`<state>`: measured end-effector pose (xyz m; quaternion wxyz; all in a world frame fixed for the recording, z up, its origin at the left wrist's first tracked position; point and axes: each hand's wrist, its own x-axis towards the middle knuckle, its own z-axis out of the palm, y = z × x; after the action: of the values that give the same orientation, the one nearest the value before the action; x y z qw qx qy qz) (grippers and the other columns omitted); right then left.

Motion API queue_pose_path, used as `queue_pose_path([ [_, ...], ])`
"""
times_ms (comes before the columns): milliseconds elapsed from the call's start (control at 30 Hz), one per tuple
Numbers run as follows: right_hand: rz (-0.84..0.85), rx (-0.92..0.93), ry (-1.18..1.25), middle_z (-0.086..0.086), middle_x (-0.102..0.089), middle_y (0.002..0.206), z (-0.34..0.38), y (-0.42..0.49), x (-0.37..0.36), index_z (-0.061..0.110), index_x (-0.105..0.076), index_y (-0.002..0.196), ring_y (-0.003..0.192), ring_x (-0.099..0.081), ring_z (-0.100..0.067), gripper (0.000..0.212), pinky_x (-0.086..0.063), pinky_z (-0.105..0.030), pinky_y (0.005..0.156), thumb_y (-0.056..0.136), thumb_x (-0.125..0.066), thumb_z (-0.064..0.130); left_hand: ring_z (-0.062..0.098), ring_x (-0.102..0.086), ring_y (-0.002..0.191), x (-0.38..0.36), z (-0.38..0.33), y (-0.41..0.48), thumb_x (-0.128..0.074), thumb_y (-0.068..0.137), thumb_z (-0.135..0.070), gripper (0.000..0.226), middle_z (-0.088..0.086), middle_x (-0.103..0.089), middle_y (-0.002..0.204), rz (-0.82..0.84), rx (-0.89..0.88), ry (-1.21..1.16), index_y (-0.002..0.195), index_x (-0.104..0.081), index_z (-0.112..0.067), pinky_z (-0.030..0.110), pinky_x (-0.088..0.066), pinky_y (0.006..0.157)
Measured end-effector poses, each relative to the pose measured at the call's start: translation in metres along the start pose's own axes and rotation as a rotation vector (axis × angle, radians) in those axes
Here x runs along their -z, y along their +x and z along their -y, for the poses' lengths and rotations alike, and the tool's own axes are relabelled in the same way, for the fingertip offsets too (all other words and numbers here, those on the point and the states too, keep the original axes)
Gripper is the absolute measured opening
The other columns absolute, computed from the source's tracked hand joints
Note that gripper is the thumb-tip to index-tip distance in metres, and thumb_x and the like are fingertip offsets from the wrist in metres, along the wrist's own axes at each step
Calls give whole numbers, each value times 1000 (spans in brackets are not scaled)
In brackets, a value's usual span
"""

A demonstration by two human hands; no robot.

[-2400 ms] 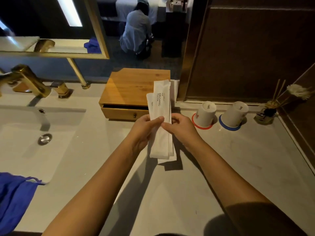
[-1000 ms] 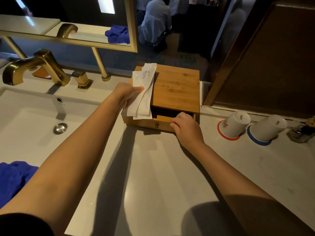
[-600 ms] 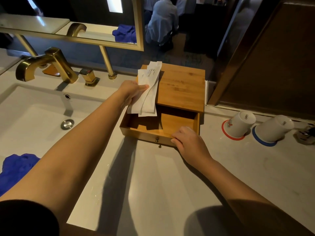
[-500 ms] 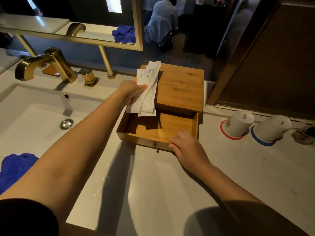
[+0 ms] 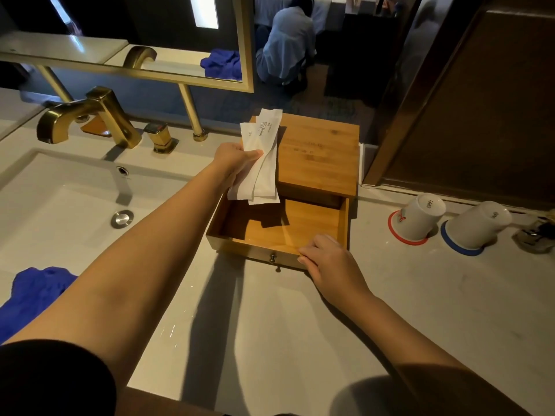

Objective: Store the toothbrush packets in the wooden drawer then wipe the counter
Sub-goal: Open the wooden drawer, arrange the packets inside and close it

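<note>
The counter (image 5: 270,340) is taken up left of the wooden drawer (image 5: 279,232) by a sink (image 5: 60,211) and one blue cloth (image 5: 36,292); two upturned cups (image 5: 419,219) are set to its right. The drawer is drawn further out than half a second ago by the right hand (image 5: 327,262), its grip closed over the front edge. Several toothbrush packets (image 5: 261,157) are held above the drawer's back-left corner in the left hand (image 5: 237,160), clasped tight.

A dim bathroom. A gold-framed mirror (image 5: 126,40) hangs far left above a gold faucet (image 5: 90,118) and a white sink (image 5: 45,211). A dark brown wall panel (image 5: 480,115) stands far right. Through a far opening, a person (image 5: 285,46) crouches on carpet.
</note>
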<state>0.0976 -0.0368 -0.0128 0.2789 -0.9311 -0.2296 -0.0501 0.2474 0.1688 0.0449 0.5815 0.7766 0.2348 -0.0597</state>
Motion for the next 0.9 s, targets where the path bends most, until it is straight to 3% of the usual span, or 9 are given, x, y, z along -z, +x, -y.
queue_pose_path([
  [133,42,55,-47,-6,-65,82,6,-13,-1,10,-72,89,77,-61,-17,7,-49,-22,60,82,-69,10,22,-62,100,-1,2,2,-65,84,-27,28,4,-61,118,-23,-13,0,106,-56,-12,29,-50,71],
  [200,37,45,-45,-5,-66,81,7,-21,-3,11,-72,88,76,-62,-17,9,-51,-22,61,79,-72,9,20,-61,96,-1,3,3,-65,84,-27,26,5,-61,119,-21,-22,-4,103,-55,-14,31,-50,74],
  [333,69,63,-15,-6,-66,83,9,-27,-3,11,-71,89,78,-62,-17,7,-49,-22,62,81,-70,11,19,-60,94,-2,4,4,-65,84,-28,28,5,-61,120,-31,-38,-1,106,-56,-14,31,-50,74],
  [467,120,82,-11,-2,-64,83,14,-47,-6,13,-71,89,78,-60,-13,8,-45,-16,62,82,-70,13,17,-60,90,-2,6,3,-65,84,-28,32,5,-61,120,-23,-58,-19,111,-56,-12,22,-49,60],
  [633,119,40,5,-1,-64,88,15,-62,-7,15,-71,95,83,-60,-12,12,-43,-13,67,83,-69,15,18,-61,91,-3,8,-3,-64,85,-28,32,3,-61,114,-37,-77,-58,111,-56,-12,26,-50,64],
  [800,161,-21,63,0,-61,101,13,-61,-5,16,-68,110,93,-47,-4,22,-33,-6,74,92,-57,23,18,-62,95,7,17,-35,-61,87,-23,33,0,-61,106,100,-94,-260,118,-55,-12,38,-55,80],
  [900,235,-82,135,9,-54,102,15,-54,1,20,-63,116,90,-44,1,27,-37,-7,74,92,-55,31,18,-64,97,12,25,-67,-62,86,-20,38,1,-63,107,155,-69,-449,123,-54,-16,36,-57,70],
])
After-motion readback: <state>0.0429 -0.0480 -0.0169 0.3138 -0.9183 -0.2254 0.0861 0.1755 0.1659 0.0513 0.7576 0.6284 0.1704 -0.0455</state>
